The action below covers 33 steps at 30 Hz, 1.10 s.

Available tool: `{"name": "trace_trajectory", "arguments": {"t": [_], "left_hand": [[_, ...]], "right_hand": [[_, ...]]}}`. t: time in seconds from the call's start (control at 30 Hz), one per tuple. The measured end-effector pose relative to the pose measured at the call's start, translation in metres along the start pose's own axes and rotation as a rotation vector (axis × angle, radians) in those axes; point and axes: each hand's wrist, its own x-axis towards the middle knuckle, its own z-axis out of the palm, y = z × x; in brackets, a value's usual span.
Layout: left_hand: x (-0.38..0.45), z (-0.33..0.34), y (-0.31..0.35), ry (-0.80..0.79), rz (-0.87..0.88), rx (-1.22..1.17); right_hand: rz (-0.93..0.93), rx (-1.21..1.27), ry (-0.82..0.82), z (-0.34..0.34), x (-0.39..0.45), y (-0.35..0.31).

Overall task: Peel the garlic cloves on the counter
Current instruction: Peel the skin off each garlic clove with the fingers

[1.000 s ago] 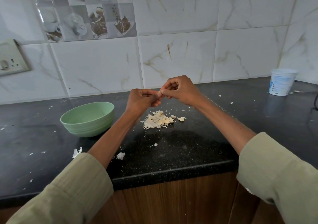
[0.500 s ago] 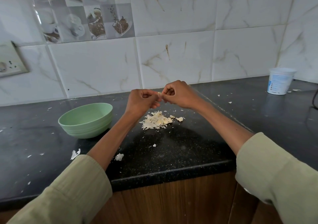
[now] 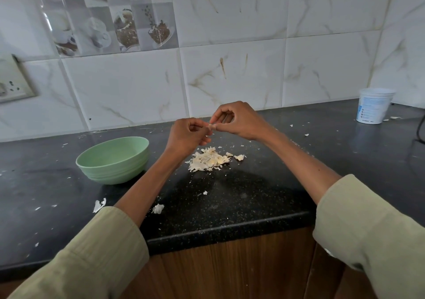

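Black counter (image 3: 253, 206), both hands raised, left hand (image 3: 187, 135) and right hand (image 3: 239, 120) fingers pinching garlic clove (image 3: 211, 127)

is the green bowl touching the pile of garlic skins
Apart. The head view shows the green bowl left of the pile of garlic skins, with bare dark counter and the left forearm between them.

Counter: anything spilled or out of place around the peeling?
Yes. Besides the main peel pile, loose garlic skin scraps lie scattered across the black counter, including larger bits near the front edge and beside the white tub. Nothing looks damaged.
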Motion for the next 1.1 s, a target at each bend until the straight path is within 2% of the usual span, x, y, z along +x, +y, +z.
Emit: {"name": "trace_trajectory", "arguments": {"t": [0.23,0.63,1.1], "left_hand": [[-0.002,0.001,0.0,-0.005,0.016,0.022],[-0.006,0.001,0.004,0.008,0.107,0.125],[-0.007,0.002,0.004,0.053,0.132,0.196]], "right_hand": [[0.007,-0.069,0.058,0.004,0.002,0.001],[-0.002,-0.132,0.059,0.011,0.003,0.0],[-0.003,-0.152,0.024,0.017,0.004,0.0]]}}
